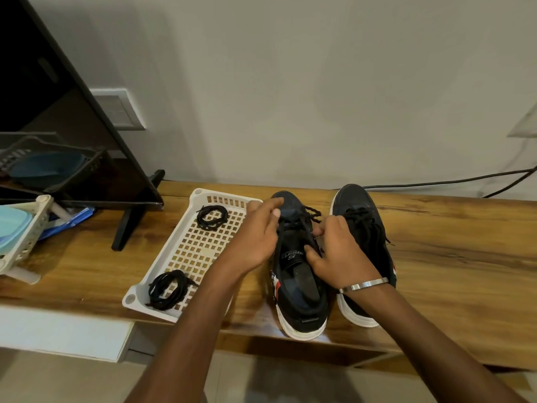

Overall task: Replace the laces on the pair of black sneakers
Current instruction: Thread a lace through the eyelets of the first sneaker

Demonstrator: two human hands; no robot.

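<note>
Two black sneakers with white soles stand side by side on the wooden table, toes toward the wall: the left sneaker (299, 289) and the right sneaker (360, 205). My left hand (255, 231) rests over the left sneaker's lace area, fingers curled at its black lace (312, 212). My right hand (340, 251) pinches at the same shoe's lacing on its right side, a metal bangle on the wrist. The right sneaker's lace (364, 225) lies loose on its tongue. A white perforated tray (186, 251) on the left holds two coiled black laces, one far (212, 217), one near (170, 289).
A black monitor on a stand (130, 222) occupies the table's left rear. A white basket with a pale blue item (20, 237) sits at the far left. A black cable (436, 183) runs along the wall at the back right. The table's front edge (377, 356) is close to me.
</note>
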